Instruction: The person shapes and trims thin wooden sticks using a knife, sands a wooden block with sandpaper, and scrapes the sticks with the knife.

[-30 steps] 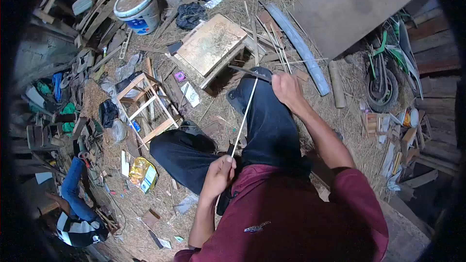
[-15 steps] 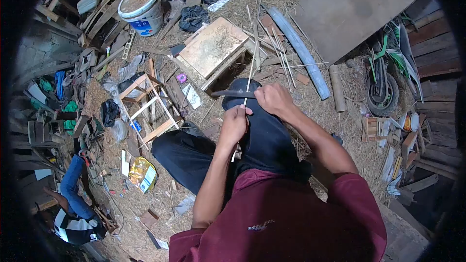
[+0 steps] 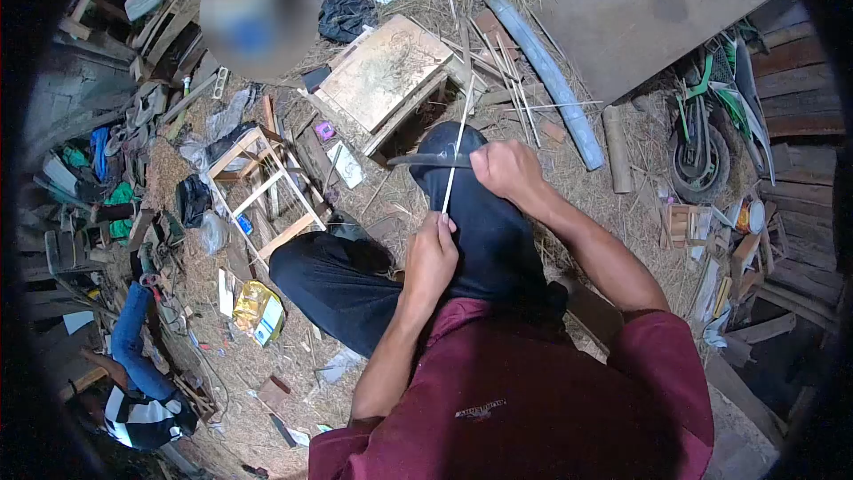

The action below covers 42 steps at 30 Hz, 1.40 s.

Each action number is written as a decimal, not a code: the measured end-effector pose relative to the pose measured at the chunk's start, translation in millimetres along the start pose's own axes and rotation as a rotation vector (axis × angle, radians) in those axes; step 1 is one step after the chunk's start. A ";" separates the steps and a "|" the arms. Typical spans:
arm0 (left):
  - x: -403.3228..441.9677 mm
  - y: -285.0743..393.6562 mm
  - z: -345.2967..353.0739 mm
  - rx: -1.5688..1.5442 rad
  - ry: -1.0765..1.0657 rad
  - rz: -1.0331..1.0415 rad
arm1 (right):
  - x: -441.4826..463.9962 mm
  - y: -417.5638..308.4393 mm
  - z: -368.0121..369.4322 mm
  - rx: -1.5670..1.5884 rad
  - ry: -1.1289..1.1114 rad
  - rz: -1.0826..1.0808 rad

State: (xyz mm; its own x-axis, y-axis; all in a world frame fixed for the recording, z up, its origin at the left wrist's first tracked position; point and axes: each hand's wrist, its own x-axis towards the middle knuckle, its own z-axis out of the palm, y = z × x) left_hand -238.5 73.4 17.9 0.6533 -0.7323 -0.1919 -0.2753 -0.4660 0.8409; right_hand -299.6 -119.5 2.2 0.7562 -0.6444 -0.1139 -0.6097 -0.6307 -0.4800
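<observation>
My left hand (image 3: 432,253) is closed on a thin pale strip of wood or bamboo (image 3: 458,138), pinching its near part. From there the strip runs away from me over my raised knee, which is in dark trousers. Closed around the handle of a knife (image 3: 431,160) is my right hand (image 3: 506,169); the fingers hide the handle. The dark, slightly curved blade points left and lies across the strip above the knee. Whether its edge is cutting in, I cannot tell.
A low wooden box (image 3: 387,76) stands ahead, with several thin strips (image 3: 515,80) and a bluish pole (image 3: 546,80) to its right. Left are a small wooden frame (image 3: 267,191) and a person in jeans (image 3: 133,338). A motorbike (image 3: 702,142) stands right.
My left hand has drawn back toward my body along the strip. My right hand has shifted slightly forward with the knife, so the two hands are farther apart.
</observation>
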 end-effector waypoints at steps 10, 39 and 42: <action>-68.9 -13.9 -44.2 -0.103 -0.179 -0.123 | 13.6 23.3 11.4 0.017 0.095 0.195; 34.9 -17.9 -11.9 -0.064 -0.009 0.131 | 8.0 3.4 -1.9 -0.080 -0.105 -0.015; 55.1 5.4 -2.8 0.059 0.030 0.059 | 9.1 8.2 2.7 -0.111 -0.078 0.003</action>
State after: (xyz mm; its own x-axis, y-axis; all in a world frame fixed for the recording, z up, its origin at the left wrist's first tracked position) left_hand -202.0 32.0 13.3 0.6551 -0.7448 -0.1272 -0.3541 -0.4513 0.8191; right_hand -297.0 -129.4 -5.1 0.7677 -0.6135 -0.1848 -0.6314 -0.6753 -0.3812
